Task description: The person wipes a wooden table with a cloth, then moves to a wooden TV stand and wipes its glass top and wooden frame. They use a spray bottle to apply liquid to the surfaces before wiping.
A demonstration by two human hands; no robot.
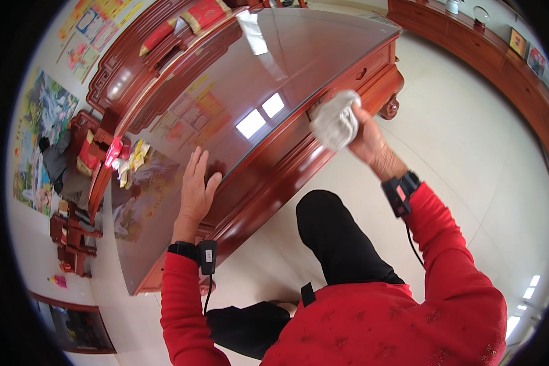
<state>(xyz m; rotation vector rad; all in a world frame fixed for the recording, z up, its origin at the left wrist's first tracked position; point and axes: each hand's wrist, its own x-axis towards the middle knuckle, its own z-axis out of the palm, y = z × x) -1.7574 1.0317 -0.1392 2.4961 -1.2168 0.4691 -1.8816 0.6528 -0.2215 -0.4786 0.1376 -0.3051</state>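
A folded light grey cloth [336, 121] is gripped in my right hand [368, 137], raised beside the front edge of a glass-topped reddish wooden table [302, 59]. The cloth is slightly blurred and hides part of the table's drawer front. My left hand [196, 183] holds nothing. It lies flat over the tabletop close to the same edge, fingers extended and thumb apart. Black devices are strapped on both wrists. A white strip of paper or cloth [252, 33] lies at the table's far side.
Pink, white and yellow packets [130, 158] lie at the table's left side. A carved wooden bench [123, 78] with red cushions stands behind. Another person [57, 158] is at the far left. A long wooden cabinet [489, 59] runs along the right, beyond the tiled floor.
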